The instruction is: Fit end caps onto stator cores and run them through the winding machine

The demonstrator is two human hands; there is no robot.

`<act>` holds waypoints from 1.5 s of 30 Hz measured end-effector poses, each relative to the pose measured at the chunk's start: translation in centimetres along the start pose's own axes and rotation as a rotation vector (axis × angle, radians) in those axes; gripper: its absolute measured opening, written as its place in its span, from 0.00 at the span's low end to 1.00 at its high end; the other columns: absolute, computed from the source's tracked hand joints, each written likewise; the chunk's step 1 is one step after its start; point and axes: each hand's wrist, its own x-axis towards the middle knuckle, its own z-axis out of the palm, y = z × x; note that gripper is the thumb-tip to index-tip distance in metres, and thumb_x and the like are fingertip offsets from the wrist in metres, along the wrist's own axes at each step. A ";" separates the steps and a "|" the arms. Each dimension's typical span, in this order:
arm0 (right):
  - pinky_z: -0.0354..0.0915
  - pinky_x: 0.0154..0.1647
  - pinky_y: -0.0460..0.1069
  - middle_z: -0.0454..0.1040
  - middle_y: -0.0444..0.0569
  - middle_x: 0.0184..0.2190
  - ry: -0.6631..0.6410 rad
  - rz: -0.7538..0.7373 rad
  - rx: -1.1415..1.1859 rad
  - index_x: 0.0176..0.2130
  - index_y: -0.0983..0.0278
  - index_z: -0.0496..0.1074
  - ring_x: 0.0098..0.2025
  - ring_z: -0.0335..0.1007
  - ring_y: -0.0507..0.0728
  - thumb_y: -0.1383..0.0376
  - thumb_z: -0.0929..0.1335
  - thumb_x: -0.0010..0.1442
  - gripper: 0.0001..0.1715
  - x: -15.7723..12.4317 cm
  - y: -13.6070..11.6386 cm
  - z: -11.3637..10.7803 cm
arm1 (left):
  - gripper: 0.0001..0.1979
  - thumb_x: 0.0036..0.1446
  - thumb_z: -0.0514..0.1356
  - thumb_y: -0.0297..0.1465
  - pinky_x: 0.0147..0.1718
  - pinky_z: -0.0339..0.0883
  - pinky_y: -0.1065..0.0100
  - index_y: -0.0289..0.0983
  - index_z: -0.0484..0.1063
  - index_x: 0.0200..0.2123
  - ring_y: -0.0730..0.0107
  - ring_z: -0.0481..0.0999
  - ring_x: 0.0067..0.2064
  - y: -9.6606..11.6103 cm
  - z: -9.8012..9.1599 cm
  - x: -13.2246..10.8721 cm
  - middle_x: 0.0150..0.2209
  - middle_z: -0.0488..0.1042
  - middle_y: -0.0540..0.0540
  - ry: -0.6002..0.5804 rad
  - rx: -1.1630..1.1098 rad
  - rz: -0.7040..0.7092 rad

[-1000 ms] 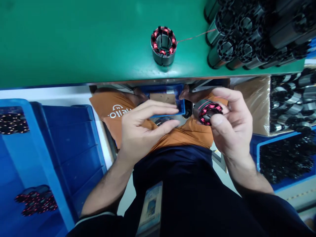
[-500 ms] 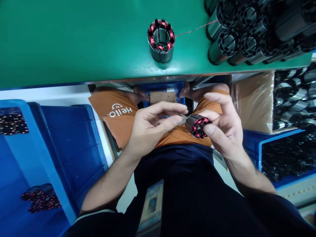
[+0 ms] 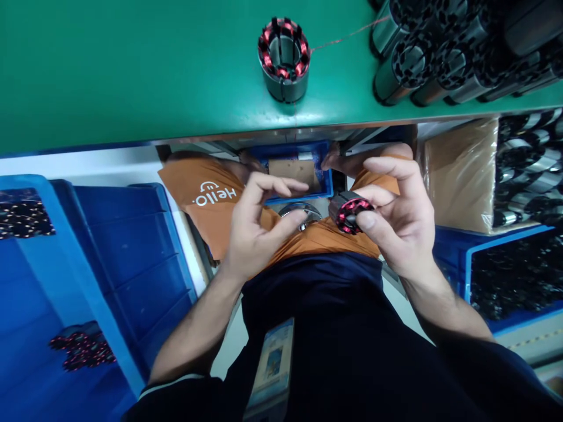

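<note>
Between the thumb and fingers of my right hand (image 3: 398, 220) is a wound motor stator (image 3: 349, 212), a dark ring with red copper coils at its face. My left hand (image 3: 259, 225) is apart from it on the left, thumb and fingers spread, holding nothing. Another stator (image 3: 285, 61) with red windings stands upright on the green bench (image 3: 132, 70). A thin red wire (image 3: 341, 40) runs from that one to the dark cylinders at the right.
Several unwound stator cores (image 3: 411, 67) stand at the bench's right. Blue bins flank my lap: an open bin (image 3: 101, 293) with wound stators at left, a bin of black parts (image 3: 519, 281) at right. A cardboard box (image 3: 460, 176) holds metal cores. A blue tray (image 3: 323, 149) lies below the bench.
My left hand has drawn back to the left, away from the stator, and its fingers have opened wider. My right hand keeps hold of the stator, which has shifted slightly up.
</note>
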 end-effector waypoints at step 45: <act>0.90 0.41 0.51 0.93 0.44 0.49 0.154 0.046 0.298 0.51 0.45 0.95 0.44 0.91 0.56 0.57 0.86 0.74 0.07 -2.3 1.9 4.3 | 0.19 0.79 0.75 0.48 0.51 0.78 0.50 0.45 0.79 0.61 0.53 0.84 0.51 3.5 2.4 0.3 0.57 0.86 0.40 0.069 0.764 0.524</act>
